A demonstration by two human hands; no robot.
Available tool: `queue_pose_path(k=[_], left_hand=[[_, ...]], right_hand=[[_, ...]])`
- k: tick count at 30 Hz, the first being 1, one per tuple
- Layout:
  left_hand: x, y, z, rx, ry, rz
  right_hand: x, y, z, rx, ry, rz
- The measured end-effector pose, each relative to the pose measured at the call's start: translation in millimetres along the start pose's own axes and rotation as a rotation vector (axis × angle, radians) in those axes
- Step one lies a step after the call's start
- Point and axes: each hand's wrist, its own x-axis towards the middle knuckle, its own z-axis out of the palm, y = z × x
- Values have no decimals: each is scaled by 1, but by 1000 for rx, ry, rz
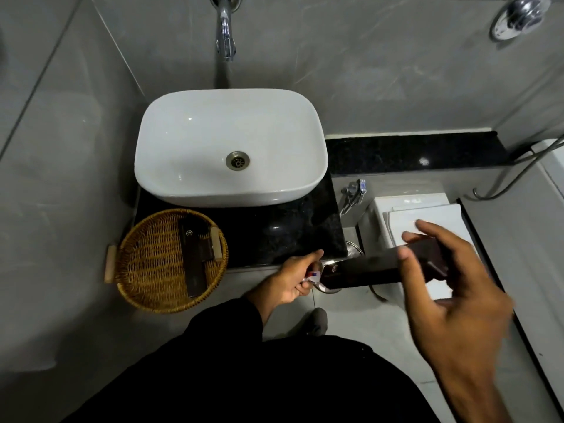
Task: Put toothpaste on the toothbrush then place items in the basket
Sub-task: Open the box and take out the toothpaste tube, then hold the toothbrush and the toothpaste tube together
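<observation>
My right hand (457,288) holds a long dark brown box (375,270) level, just off the counter's front right corner. My left hand (293,279) is closed on a small white toothpaste tube (314,277) with red and blue print, right at the box's left end. A round wicker basket (131,270) with wooden handles sits at the counter's front left, overhanging the edge. Inside it lies another dark brown box (195,261), lengthwise. No toothbrush shows.
A white basin (183,184) stands on the black granite counter (290,233), with a chrome tap (225,38) on the wall above. A white toilet cistern (409,209) and a hose valve (354,190) are at the right. Grey floor tiles lie below.
</observation>
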Motion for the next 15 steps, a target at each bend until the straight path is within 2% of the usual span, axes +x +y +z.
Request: queue_pose_path(k=[4, 6, 8, 10, 12, 15], left_hand=[[2, -1, -1, -79, 163, -1], [5, -1, 0, -148, 202, -15], [7, 0, 4, -205, 208, -35], [9, 0, 9, -261, 176, -43], [8, 2, 18, -267, 138, -47], [8, 5, 29, -247, 61, -49]], right_hand=[[1, 20, -30, 184, 198, 147], [4, 31, -41, 334, 316, 348], [6, 41, -49, 602, 375, 603], [2, 53, -51, 853, 312, 871], [-7, 66, -46, 1025, 161, 1107], [-21, 83, -29, 1221, -55, 1246]])
